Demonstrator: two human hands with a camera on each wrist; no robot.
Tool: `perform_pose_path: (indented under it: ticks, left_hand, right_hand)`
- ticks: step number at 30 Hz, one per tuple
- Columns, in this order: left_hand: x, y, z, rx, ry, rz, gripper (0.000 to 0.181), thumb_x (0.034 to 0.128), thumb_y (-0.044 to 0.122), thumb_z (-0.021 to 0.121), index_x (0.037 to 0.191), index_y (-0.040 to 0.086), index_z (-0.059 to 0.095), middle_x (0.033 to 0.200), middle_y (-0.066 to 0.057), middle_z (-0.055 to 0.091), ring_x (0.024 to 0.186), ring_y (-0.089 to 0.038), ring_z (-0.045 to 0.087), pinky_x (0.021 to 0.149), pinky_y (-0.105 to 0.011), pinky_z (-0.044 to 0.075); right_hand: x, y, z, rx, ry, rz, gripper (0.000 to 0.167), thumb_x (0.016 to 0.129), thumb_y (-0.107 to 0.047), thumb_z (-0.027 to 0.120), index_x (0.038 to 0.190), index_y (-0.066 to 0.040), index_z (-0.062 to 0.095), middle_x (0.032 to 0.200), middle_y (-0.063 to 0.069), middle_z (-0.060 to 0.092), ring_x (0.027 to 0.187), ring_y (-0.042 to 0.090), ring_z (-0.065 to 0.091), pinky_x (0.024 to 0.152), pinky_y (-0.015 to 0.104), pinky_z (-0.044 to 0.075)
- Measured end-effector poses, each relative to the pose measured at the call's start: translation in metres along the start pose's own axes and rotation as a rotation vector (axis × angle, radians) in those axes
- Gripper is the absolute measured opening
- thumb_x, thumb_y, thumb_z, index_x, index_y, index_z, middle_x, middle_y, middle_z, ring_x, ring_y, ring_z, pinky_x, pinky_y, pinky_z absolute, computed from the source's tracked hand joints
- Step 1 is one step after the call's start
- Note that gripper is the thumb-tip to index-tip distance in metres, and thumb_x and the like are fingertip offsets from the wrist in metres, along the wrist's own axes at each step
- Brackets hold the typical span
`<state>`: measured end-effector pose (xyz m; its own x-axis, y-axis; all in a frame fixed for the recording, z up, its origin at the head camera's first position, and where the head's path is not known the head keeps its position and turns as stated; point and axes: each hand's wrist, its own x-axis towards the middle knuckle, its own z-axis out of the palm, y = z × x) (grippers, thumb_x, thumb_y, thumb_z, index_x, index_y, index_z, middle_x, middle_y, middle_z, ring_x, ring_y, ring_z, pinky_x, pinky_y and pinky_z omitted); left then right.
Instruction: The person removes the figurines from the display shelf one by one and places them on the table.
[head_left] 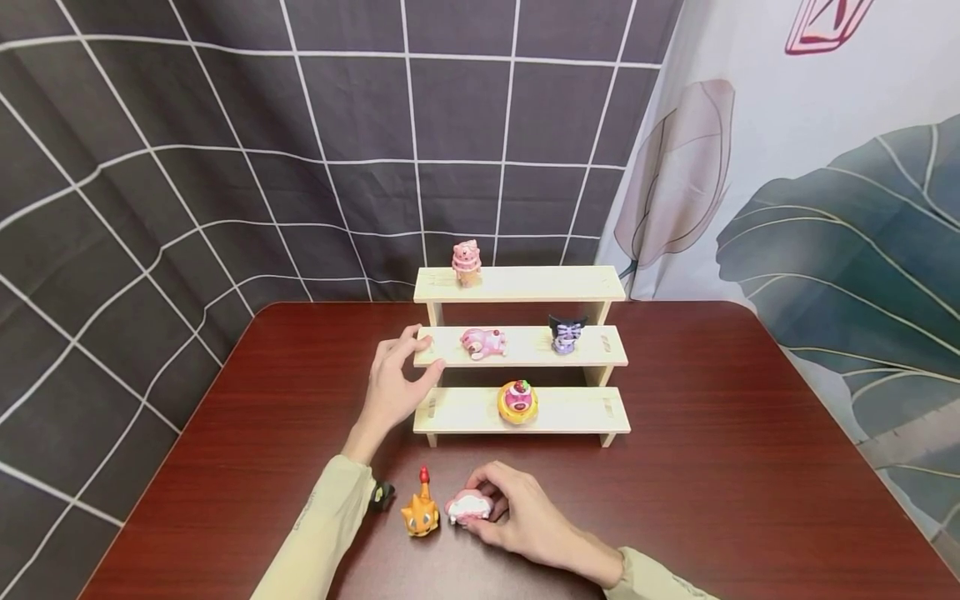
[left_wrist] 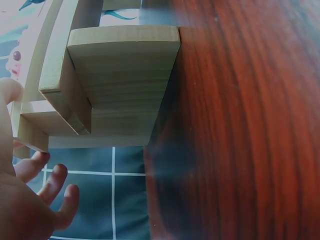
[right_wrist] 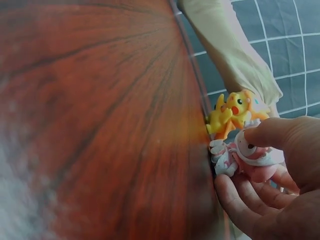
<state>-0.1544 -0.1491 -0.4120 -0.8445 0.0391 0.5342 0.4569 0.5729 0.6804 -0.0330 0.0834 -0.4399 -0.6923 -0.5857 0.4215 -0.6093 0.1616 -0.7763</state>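
Pink-and-white figurine sits at the fingertips of our right hand, its longer side running roughly left to right. From the left, our left hand is well ahead of it and to its left, thumb and fingers pinching the left end of the middle step of the wooden shelf. Nearer us than that hand, an orange figurine is just left of the pink one. Our right hand, clearly the nearer, curls thumb and fingers round its figurine from the right; we cannot tell whether that touches the surface. The shelf lies straight ahead of this hand, well apart.
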Motion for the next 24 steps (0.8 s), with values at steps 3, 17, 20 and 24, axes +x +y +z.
perform_pose_path:
  ticks: [3, 17, 20, 24]
  left_hand:
    - [0.0001, 0.0002, -0.0002, 0.004, -0.003, -0.008, 0.038, 0.0850, 0.021, 0.079, 0.120, 0.007, 0.072, 0.140, -0.011, 0.058, 0.112, -0.031, 0.050, 0.086, -0.048, 0.043]
    - [-0.0001, -0.0026, 0.0013, 0.005, 0.008, 0.006, 0.037, 0.0846, 0.020, 0.080, 0.118, 0.007, 0.073, 0.140, -0.010, 0.059, 0.110, -0.030, 0.050, 0.085, -0.047, 0.043]
    - [0.0005, -0.0025, 0.0016, 0.002, 0.009, 0.013, 0.037, 0.0847, 0.020, 0.080, 0.119, 0.007, 0.073, 0.139, -0.013, 0.058, 0.110, -0.030, 0.050, 0.085, -0.047, 0.043]
    - [0.0006, -0.0028, 0.0019, 0.003, 0.008, 0.015, 0.038, 0.0845, 0.019, 0.080, 0.119, 0.007, 0.073, 0.138, -0.015, 0.059, 0.109, -0.031, 0.050, 0.084, -0.047, 0.043]
  right_hand:
    - [0.0002, 0.0002, -0.0004, -0.009, -0.012, 0.009, 0.035, 0.080, -0.001, 0.082, 0.105, -0.006, 0.059, 0.090, 0.000, 0.062, 0.073, 0.000, 0.060, 0.058, 0.021, 0.054]
    - [-0.0003, 0.0018, -0.0013, -0.033, -0.019, 0.014, 0.037, 0.078, -0.001, 0.084, 0.106, -0.006, 0.060, 0.090, 0.000, 0.062, 0.075, 0.000, 0.060, 0.059, 0.020, 0.053]
    - [-0.0002, 0.0012, -0.0028, -0.020, -0.033, 0.028, 0.039, 0.077, 0.001, 0.083, 0.107, -0.005, 0.059, 0.092, -0.001, 0.063, 0.078, 0.002, 0.060, 0.061, 0.021, 0.053]
    - [-0.0006, 0.0005, -0.0047, -0.023, -0.044, 0.037, 0.041, 0.076, -0.003, 0.084, 0.108, -0.006, 0.059, 0.093, -0.003, 0.062, 0.081, 0.002, 0.059, 0.063, 0.021, 0.053]
